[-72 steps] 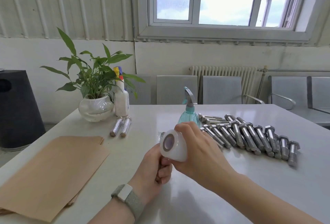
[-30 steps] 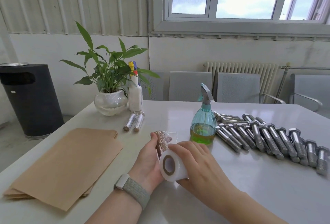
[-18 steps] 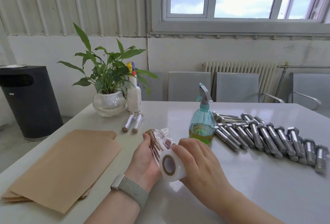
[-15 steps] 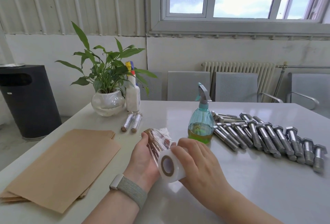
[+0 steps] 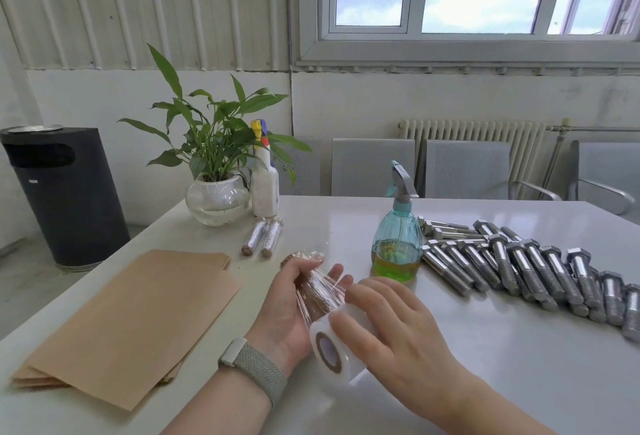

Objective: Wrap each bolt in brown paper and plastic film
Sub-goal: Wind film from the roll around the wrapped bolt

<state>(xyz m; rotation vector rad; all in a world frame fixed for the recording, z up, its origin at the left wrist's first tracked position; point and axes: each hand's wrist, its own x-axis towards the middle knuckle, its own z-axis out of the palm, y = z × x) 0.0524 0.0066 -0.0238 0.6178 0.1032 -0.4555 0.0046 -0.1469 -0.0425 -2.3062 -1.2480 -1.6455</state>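
Fingers of the left hand (image 5: 289, 299) curl round a paper-wrapped bolt (image 5: 313, 282), held tilted just above the bench (image 5: 485, 348). Right hand (image 5: 384, 323) grips the film roll (image 5: 334, 342) touching the bolt's near end, film stretched between.

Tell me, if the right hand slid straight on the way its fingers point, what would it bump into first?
The right hand rests on the film roll, fingers pointing left and away. It would likely first meet the wrapped bolt in the left hand, though depth is hard to judge.
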